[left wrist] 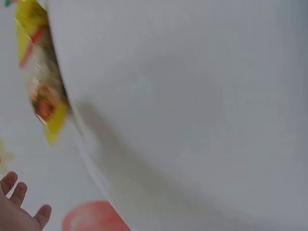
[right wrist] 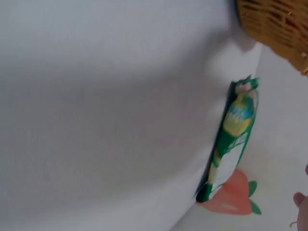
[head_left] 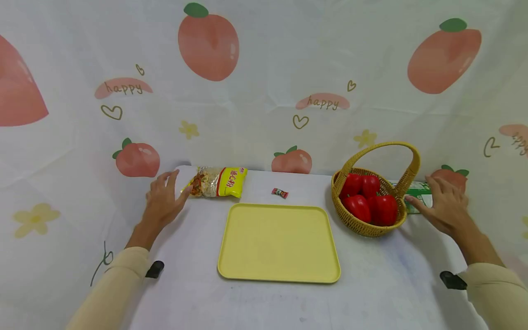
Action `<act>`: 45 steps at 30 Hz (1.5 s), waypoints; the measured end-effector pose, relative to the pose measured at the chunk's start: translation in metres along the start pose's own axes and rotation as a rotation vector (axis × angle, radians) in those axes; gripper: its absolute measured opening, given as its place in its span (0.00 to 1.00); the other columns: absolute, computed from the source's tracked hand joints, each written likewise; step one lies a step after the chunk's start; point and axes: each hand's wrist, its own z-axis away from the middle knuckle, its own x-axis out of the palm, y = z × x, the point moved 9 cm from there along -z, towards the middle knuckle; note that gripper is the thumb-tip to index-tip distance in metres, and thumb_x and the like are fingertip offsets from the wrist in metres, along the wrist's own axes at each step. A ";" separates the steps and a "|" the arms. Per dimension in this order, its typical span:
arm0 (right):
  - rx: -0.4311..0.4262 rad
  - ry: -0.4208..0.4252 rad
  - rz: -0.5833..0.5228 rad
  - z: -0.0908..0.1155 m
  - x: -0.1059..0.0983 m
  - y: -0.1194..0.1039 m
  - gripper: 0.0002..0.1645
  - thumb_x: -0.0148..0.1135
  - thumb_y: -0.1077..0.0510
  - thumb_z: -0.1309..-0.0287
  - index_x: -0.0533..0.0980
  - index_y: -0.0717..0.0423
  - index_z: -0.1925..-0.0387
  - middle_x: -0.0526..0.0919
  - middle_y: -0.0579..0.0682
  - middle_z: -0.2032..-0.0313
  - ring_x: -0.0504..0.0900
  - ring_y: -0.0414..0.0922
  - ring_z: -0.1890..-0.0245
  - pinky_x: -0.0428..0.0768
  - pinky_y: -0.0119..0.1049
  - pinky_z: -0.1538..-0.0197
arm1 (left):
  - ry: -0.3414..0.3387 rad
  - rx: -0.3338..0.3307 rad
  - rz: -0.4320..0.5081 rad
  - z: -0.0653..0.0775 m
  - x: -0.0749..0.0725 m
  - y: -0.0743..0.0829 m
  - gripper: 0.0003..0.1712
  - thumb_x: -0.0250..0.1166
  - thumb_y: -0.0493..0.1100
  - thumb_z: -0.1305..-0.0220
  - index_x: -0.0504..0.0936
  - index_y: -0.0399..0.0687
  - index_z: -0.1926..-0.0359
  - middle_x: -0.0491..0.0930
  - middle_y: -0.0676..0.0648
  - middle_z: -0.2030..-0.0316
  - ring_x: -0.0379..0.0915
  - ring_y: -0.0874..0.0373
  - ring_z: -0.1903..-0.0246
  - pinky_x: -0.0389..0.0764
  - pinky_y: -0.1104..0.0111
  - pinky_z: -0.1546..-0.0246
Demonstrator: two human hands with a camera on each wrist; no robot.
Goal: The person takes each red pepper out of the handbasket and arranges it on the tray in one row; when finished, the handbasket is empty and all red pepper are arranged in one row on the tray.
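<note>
My left hand (head_left: 162,199) hovers at the left end of a yellow and clear bag of dried noodles (head_left: 220,182), fingers spread and nothing held. In the left wrist view the noodle bag (left wrist: 44,72) lies apart from the fingertips (left wrist: 44,214). On the other side my right hand (head_left: 445,204) is held with fingers apart near a green packet (head_left: 420,196), partly covering it in the head view. The right wrist view shows that green packet (right wrist: 231,142) whole. Left of it stands a wicker basket (head_left: 354,224) with a tall handle, filled with several red bell peppers (head_left: 383,210).
A yellow rectangular tray (head_left: 278,243) lies in the middle of the white table (head_left: 276,307). Behind it is a small red wrapped candy (head_left: 280,193). A peach-printed cloth (head_left: 264,91) hangs along the back edge.
</note>
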 end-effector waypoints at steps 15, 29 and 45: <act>-0.020 0.038 -0.168 0.018 0.006 -0.055 0.50 0.64 0.39 0.30 0.59 0.66 0.22 0.63 0.78 0.29 0.60 0.78 0.29 0.63 0.86 0.39 | -0.294 -0.048 0.398 0.045 0.045 0.070 0.24 0.63 0.46 0.22 0.79 0.37 0.33 0.84 0.37 0.43 0.83 0.41 0.46 0.90 0.55 0.52; 0.029 -0.074 -0.235 0.014 0.032 -0.085 0.52 0.66 0.37 0.31 0.61 0.68 0.23 0.64 0.78 0.30 0.64 0.78 0.34 0.73 0.81 0.42 | -0.398 -0.231 0.574 0.054 0.081 0.080 0.29 0.64 0.48 0.24 0.77 0.40 0.29 0.81 0.38 0.41 0.84 0.47 0.47 0.91 0.63 0.61; 0.055 -0.068 -0.215 0.015 0.042 -0.087 0.46 0.66 0.39 0.30 0.66 0.69 0.28 0.66 0.77 0.34 0.66 0.79 0.38 0.78 0.77 0.45 | -0.488 -0.265 0.507 0.050 0.094 0.084 0.34 0.65 0.51 0.24 0.72 0.39 0.26 0.79 0.37 0.38 0.81 0.56 0.74 0.87 0.65 0.71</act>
